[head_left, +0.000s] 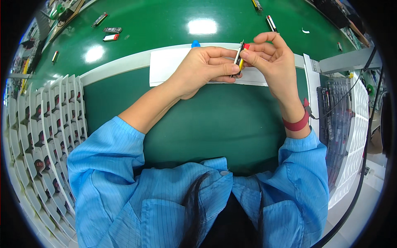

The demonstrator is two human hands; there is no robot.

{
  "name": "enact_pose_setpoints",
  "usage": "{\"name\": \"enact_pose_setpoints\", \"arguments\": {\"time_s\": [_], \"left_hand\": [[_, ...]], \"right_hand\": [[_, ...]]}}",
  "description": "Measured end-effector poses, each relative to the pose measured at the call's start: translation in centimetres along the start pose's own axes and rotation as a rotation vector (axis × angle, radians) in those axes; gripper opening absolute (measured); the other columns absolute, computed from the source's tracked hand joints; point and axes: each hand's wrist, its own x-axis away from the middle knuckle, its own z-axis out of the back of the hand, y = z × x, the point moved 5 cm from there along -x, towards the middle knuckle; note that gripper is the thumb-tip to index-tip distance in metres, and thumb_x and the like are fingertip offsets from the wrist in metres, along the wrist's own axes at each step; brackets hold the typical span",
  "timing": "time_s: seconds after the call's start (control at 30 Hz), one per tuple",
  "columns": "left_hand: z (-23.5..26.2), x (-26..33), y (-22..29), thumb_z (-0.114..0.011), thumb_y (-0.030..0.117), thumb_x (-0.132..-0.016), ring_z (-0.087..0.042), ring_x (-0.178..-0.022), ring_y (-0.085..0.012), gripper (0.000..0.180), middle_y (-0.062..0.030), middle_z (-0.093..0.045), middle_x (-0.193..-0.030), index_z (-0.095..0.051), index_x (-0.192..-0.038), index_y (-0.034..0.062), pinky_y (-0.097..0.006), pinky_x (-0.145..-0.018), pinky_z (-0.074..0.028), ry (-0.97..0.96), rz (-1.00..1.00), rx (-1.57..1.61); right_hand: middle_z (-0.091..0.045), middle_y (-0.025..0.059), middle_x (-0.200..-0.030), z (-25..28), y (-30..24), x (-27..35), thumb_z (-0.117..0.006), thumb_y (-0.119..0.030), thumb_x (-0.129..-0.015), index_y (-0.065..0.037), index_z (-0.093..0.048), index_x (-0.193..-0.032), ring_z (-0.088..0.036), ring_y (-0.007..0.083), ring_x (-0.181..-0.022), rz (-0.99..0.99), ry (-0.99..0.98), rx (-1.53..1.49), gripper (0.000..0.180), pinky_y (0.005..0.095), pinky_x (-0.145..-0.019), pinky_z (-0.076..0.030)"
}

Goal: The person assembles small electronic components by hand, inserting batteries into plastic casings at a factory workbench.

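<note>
A: What are the hands holding?

B: Both hands are holding one small, thin stick-shaped part (239, 59), upper middle of the frame, up above the green bench (215, 120). The left hand (203, 68) is curling its fingers around the lower end. The right hand (271, 58) is pinching the top with thumb and finger. The part is dark and silver with a bit of red and yellow.

A: Will it be hard to hold?

B: I think it is light and stiff, like a little stick. It looks smooth, so it could be slipping. Holding it by the thin sides, near the two ends, seems best.

A: What can't you see?

B: The fingers are hiding most of the part, so I can't tell what it really is. A blue thing (195, 43) is peeking out behind the left hand, mostly hidden. White trays (45, 124) at the left are holding many small parts, too tiny to make out. More trays (351, 124) at the right are bending near the rim. A red wrist band (297, 124) with a black cord is sitting on the right wrist. A white sheet (165, 66) is lying under the hands.
</note>
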Motion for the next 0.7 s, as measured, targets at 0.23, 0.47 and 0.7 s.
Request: {"name": "enact_pose_setpoints", "arguments": {"time_s": [0.23, 0.47, 0.7], "left_hand": [[-0.1, -0.1, -0.1, -0.060, 0.009, -0.082, -0.063, -0.085, -0.0180, 0.034, -0.0114, -0.063, -0.093, -0.053, -0.113, -0.0021, -0.029, -0.076, -0.053, -0.017, -0.047, -0.008], [-0.2, 1.4, 1.4, -0.067, 0.015, -0.073, -0.056, -0.060, -0.0226, 0.025, -0.0149, -0.059, -0.070, -0.061, -0.089, -0.0030, -0.032, -0.056, -0.044, 0.248, -0.569, -0.568], [-1.4, 1.6, 2.5, -0.064, 0.010, -0.078, -0.057, -0.068, -0.0136, 0.022, -0.0099, -0.061, -0.076, -0.060, -0.096, -0.0016, -0.028, -0.064, -0.049, 0.037, -0.340, -0.776]], "right_hand": [[-0.061, 0.0101, -0.076, 0.0, -0.4, 0.4, -0.073, -0.006, -0.070, 0.000, -0.046, -0.089, -0.060, 0.0123, -0.071, 0.100, 0.084, 0.183, 0.034, 0.0225, -0.060, -0.050], [-0.055, 0.0048, -0.081, -2.0, -1.0, 1.1, -0.074, -0.006, -0.069, 0.000, -0.046, -0.089, -0.057, 0.0091, -0.075, 0.177, 0.112, 0.214, 0.034, 0.0185, -0.061, -0.050], [-0.055, 0.0046, -0.087, -0.8, 0.5, 1.2, -0.065, 0.002, -0.074, 0.001, -0.046, -0.108, -0.055, 0.0084, -0.076, 0.038, -0.036, 0.014, 0.039, 0.0196, -0.064, -0.048]]}}
